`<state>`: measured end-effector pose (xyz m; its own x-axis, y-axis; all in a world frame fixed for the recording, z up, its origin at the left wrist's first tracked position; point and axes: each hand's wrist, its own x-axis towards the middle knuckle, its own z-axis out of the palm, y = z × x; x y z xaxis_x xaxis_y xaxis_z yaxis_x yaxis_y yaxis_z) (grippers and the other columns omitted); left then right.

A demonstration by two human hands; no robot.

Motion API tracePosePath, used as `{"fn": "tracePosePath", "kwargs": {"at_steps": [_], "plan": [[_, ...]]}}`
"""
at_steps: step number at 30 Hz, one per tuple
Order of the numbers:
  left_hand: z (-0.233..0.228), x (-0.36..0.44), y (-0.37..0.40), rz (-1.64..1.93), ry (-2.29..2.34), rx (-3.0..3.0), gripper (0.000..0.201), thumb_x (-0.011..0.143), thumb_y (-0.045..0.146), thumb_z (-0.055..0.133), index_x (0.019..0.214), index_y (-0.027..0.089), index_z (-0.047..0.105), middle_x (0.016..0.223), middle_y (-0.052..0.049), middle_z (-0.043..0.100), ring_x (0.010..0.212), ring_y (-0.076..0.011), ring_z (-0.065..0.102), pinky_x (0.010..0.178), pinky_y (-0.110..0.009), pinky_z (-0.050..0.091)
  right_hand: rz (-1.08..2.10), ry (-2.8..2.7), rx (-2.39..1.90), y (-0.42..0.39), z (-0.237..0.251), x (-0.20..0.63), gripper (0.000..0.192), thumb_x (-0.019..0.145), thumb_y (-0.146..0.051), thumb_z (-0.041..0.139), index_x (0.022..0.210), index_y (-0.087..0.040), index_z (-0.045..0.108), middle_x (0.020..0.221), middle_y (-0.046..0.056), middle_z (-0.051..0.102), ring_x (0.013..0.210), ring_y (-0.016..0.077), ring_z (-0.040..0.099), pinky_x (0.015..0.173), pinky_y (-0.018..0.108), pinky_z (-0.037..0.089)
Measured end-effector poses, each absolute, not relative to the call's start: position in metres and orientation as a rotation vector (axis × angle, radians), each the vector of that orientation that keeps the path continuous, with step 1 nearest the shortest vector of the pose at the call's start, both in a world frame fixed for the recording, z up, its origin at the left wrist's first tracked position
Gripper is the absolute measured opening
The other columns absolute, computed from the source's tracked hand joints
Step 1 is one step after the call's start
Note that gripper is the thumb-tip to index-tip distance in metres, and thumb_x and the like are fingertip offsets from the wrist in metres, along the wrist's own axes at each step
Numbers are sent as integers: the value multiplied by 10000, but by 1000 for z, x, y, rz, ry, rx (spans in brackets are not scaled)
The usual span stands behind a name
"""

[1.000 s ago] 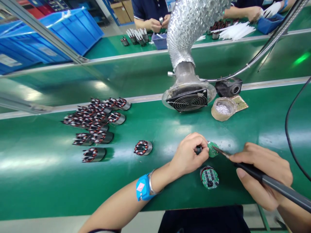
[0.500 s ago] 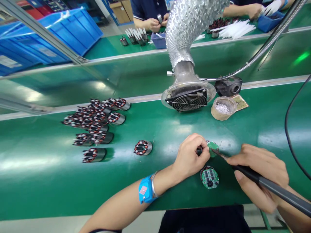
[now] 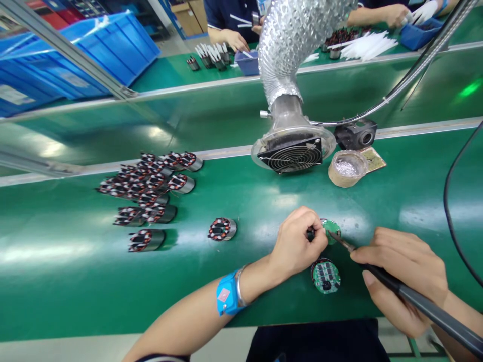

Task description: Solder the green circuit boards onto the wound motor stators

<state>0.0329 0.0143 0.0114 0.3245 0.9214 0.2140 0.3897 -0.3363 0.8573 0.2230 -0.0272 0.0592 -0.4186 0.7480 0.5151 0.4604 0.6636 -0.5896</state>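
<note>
My right hand (image 3: 409, 276) is closed around the dark handle of a soldering iron (image 3: 392, 281). The iron's tip meets a round green circuit board (image 3: 330, 230) on the bench. At that board's left edge, my left hand (image 3: 300, 239) is closed in a pinch. A small black end shows between its fingers, but what it holds is mostly hidden. Just below lies a second round circuit board (image 3: 326, 277) with dark components, set on a coil-wound motor part. To the left, a single wound motor stator (image 3: 222, 229) stands apart on the green surface.
Several wound stators (image 3: 151, 181) are grouped at the left. A fume extractor (image 3: 292, 151) on a foil duct hangs above the bench. Behind my hands stand a tub of metallic shavings (image 3: 347, 168) and a black holder (image 3: 355, 134). A black cable (image 3: 447, 201) hangs at right. Co-workers sit opposite.
My hands and the iron stay nearly in place, with only a slight shift of the right hand. Across the bench, a co-worker's hand has lowered toward a blue bin, and white strips now show.
</note>
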Motion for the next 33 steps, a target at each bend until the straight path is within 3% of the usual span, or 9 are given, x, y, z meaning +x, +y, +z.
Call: {"fn": "tracePosePath", "kwargs": {"at_steps": [9,14,16,20,23,26,29,33], "plan": [[10,32,14,958,1145,1882,129,753,75,555,669,167,520,769,-38,602,672,-127,523,592,-240,433,360,-1866,-992,-20,59,233,262,754,-99,566,984,-184,659,675,29,581,529,150,497,487,320,393],[9,32,14,949,1152,1877,134,748,72,556,665,170,520,780,-35,603,668,-125,530,590,-240,442,-89,-1786,-1288,19,30,256,274,828,-188,616,1094,-250,644,930,62,703,799,224,633,751,390,514],[8,33,14,954,1160,1868,139,746,71,557,659,172,517,780,-33,600,673,-125,532,592,-240,445,-13,-1908,-1425,29,21,263,270,879,-223,580,1144,-236,629,973,62,717,795,215,660,742,367,535],[7,33,14,941,1161,1864,138,747,77,559,661,174,513,771,-29,594,683,-130,532,591,-239,448,166,-1952,-1307,24,21,260,237,898,-183,574,1127,-221,624,831,28,723,649,155,668,667,297,559],[9,29,13,929,1136,1853,103,771,103,554,704,176,526,790,-27,585,687,-128,529,606,-244,462,386,-2153,-1005,15,23,250,216,844,-172,655,1049,-225,608,1038,68,728,948,212,691,836,350,570],[11,22,10,884,1061,1846,138,724,120,608,843,171,561,908,-43,578,742,-136,540,655,-263,498,588,-2293,-815,15,18,241,233,856,-126,626,1065,-220,586,1168,95,693,1175,236,606,946,402,537],[9,18,6,836,1050,1847,321,671,128,667,969,166,554,995,-60,557,799,-153,545,694,-287,516,571,-2251,-765,20,14,235,187,869,-97,608,1011,-219,606,1027,69,733,1042,200,674,855,347,571],[3,21,3,829,1109,1760,204,750,153,636,936,174,553,945,-32,531,759,-130,546,710,-289,520,432,-2158,-768,23,24,222,205,852,-76,631,1003,-215,623,941,45,746,810,154,701,733,287,579]]}}
